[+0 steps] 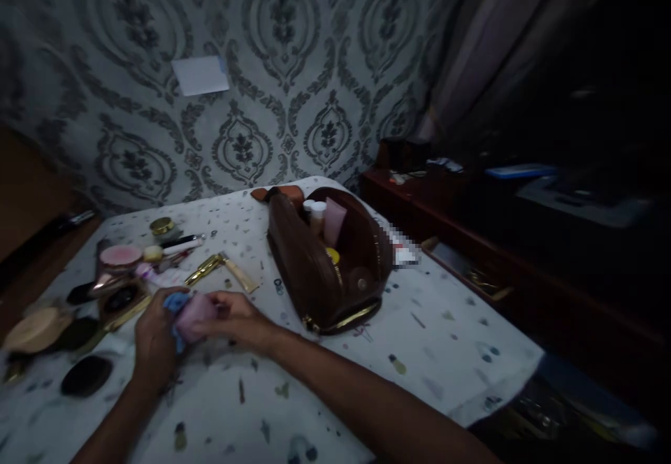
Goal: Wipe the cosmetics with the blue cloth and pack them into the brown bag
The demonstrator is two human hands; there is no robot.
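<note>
Over the printed white tablecloth (pixel 231 394), my two hands meet around a soft-looking lilac object (pixel 195 316); its exact kind is unclear in the dim light. My left hand (pixel 154 338) is closed on a crumpled blue cloth (pixel 175 302), pressed against the lilac object's left side. From the right, my right hand (pixel 241 321) pinches the lilac object between thumb and fingers. A brown zip bag (pixel 301 265) stands open to the right of my hands. Inside it are a pink tube (pixel 334 221), white-capped bottles (pixel 317 212) and something yellow (pixel 333 256).
Left of my hands lie several cosmetics, among them a pink compact (pixel 120 257), a dark round compact (pixel 87 374), a gold-lidded jar (pixel 162 226) and a cream tube (pixel 240 274). A dark red cabinet (pixel 403 198) with an open drawer (pixel 466 268) borders the table's right side.
</note>
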